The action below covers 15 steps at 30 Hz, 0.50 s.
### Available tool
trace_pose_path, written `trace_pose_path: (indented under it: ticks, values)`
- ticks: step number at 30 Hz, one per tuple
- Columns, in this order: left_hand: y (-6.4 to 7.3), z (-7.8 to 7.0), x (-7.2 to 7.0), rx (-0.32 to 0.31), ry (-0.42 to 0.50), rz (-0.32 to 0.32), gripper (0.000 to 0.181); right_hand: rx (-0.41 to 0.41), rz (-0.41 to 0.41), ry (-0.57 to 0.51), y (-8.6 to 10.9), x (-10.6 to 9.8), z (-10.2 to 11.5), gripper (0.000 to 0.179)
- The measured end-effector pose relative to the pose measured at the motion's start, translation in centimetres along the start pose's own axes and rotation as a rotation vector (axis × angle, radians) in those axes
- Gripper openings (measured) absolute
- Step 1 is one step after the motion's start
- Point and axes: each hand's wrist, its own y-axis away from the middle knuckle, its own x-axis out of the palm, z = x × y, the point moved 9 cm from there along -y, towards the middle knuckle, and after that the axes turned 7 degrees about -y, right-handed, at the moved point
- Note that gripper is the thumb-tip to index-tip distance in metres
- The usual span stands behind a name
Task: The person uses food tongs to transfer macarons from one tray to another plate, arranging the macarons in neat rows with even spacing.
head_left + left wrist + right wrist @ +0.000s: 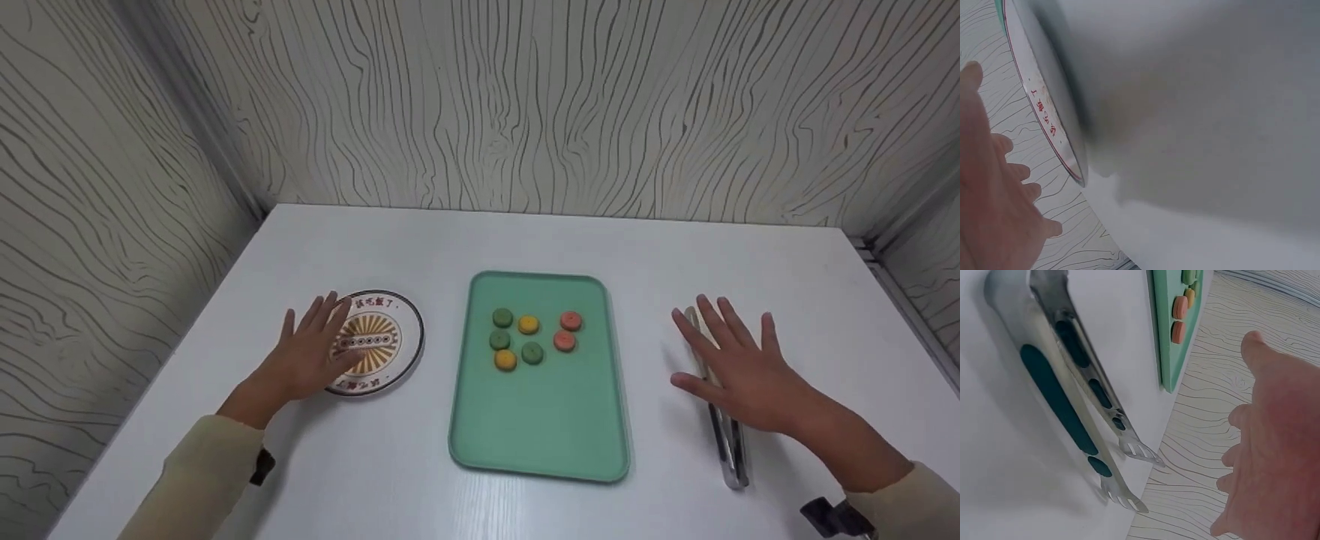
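Observation:
My left hand [311,356] hovers over the left side of a round plate [409,352] with a sunburst pattern and red lettering, fingers straight and spread. Over a pair of metal tongs [1053,371] with dark teal grip inlays, my right hand [750,379] is held with its fingers spread, holding nothing. In the head view that hand partly hides the tongs. Between the hands lies a green tray [540,427]. On it sit several macarons: green ones [532,352], yellow ones [505,360] and two pink ones [571,321].
Everything stands on a white table [375,465]. Behind it rises a wall panel [480,112] with a wavy wood-grain print, and another such panel [90,225] stands at the left. A dark wrist device [834,517] shows near the right sleeve.

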Motion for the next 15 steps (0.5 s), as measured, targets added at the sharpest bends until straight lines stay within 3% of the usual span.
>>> trace_pose_path:
  ticks: [6,15]
  values:
    - [0.7,0.5,1.1,-0.046,0.006,0.011,0.093,0.027,0.019,-0.033,1.6,0.8,-0.7,0.087]
    - [1.7,0.7,1.5,-0.063,0.02,0.027,0.101,0.1,0.018,-0.058,3.5,2.1,-1.7,0.091]
